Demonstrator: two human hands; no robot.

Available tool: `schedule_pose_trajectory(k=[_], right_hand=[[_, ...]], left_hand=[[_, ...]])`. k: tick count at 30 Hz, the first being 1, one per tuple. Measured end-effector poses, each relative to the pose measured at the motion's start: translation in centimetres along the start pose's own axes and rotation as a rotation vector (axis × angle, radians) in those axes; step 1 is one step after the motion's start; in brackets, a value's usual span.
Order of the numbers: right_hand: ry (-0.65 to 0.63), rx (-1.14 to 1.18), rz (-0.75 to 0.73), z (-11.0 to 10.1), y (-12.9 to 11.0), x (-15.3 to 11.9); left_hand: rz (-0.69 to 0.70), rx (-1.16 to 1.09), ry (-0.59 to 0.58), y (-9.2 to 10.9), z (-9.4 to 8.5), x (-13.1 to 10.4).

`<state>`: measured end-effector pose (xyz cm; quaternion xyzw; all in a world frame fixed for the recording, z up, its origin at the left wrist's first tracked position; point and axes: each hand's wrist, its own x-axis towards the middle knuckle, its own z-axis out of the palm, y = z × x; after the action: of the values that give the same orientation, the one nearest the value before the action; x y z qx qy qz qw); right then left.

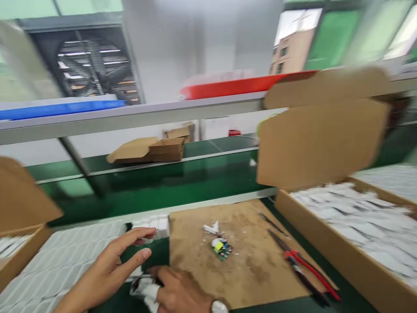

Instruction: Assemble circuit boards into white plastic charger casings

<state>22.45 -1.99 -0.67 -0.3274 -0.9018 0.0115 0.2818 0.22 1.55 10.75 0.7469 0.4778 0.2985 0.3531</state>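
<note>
My left hand point(112, 265) is raised at the lower left with thumb and fingers apart, nothing between them. Just to its right, my right hand point(180, 291), with a watch at the wrist, has its fingers round a white and dark item point(145, 287), blurred at the bottom edge. A small green circuit board point(222, 248) with a yellow part lies on brown cardboard point(254, 278), white pieces point(212, 228) just behind it. Red-handled pliers point(293, 256) and tweezers point(273, 224) rest on the right of the cardboard.
An open carton point(325, 243) of white wrapped items stands at the right. Rows of white pieces point(74, 248) and another carton point(28, 248) fill the left. A green conveyor point(195, 182) and a shelf point(156, 114) run behind.
</note>
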Motion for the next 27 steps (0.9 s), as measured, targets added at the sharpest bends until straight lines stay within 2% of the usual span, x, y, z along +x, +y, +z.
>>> schedule_pose_trajectory(k=[2, 4, 6, 8, 10, 12, 16, 20, 23, 27], right_hand=[[-0.012, 0.070, -0.004, 0.9, -0.4, 0.3], [-0.022, 0.132, 0.009, 0.8, 0.0, 0.3], [0.031, 0.164, -0.047, 0.3, 0.8, 0.7], [0.149, 0.148, -0.111, -0.4, 1.5, 1.5], [0.210, 0.141, -0.140, -0.9, 1.5, 2.4], [0.199, 0.156, -0.136, -1.3, 0.9, 3.0], [0.117, 0.183, -0.117, -0.8, -0.4, 3.0], [-0.011, 0.199, -0.044, -0.4, -0.8, 2.9], [0.034, 0.234, -0.038, -1.1, -1.0, 3.2], [0.060, 0.248, -0.027, -1.6, -1.4, 3.3]], left_hand=[[-0.086, -0.145, 0.153, -3.0, 1.6, -3.6], [-0.120, -0.273, 0.233, -5.3, 4.6, -6.0], [-0.122, -0.482, 0.321, -6.6, 7.5, -6.8], [-0.074, -0.671, 0.406, -6.9, 9.1, -6.3], [-0.047, -0.738, 0.443, -6.5, 9.4, -5.7], [-0.036, -0.729, 0.452, -5.9, 9.1, -5.9], [-0.122, -0.612, 0.443, -5.9, 8.7, -7.4], [-0.185, -0.561, 0.394, -6.8, 9.4, -8.2], [-0.134, -0.549, 0.406, -7.3, 10.0, -8.7], [0.035, -0.474, 0.503, -7.6, 10.0, -9.4]])
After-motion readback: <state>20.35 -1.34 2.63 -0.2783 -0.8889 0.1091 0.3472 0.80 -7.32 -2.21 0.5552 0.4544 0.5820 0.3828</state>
